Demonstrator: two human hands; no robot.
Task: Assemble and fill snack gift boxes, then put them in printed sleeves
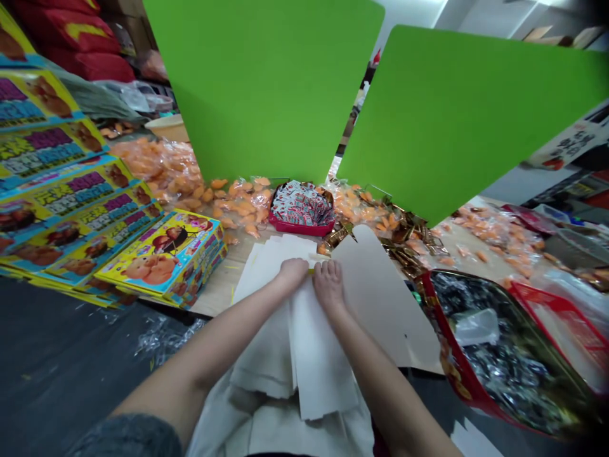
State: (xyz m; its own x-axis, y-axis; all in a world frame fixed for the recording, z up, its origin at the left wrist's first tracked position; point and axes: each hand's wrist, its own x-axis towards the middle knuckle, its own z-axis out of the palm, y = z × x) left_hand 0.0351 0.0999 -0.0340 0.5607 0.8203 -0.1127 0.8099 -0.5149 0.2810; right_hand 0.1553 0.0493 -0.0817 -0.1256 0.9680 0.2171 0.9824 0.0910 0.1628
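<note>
White cardboard sheets (323,374) lie over my lap and the table's front edge, their plain side up. My left hand (294,273) is closed on the far end of the narrow middle panel. Close beside it on the right, my right hand (329,282) has its fingers curled over the same end. A thin yellow strip shows between the two hands; what it belongs to is hard to make out. Just beyond them stands a dark pink tray (297,226) heaped with small printed packets (304,200).
Printed yellow boxes (162,254) are stacked at the left. Wrapped orange pieces (242,203) and gold packets (412,231) cover the table's back. Green panels (276,89) stand behind. A red-rimmed tin (509,374) with clear wrappers and a red basket (566,324) sit right.
</note>
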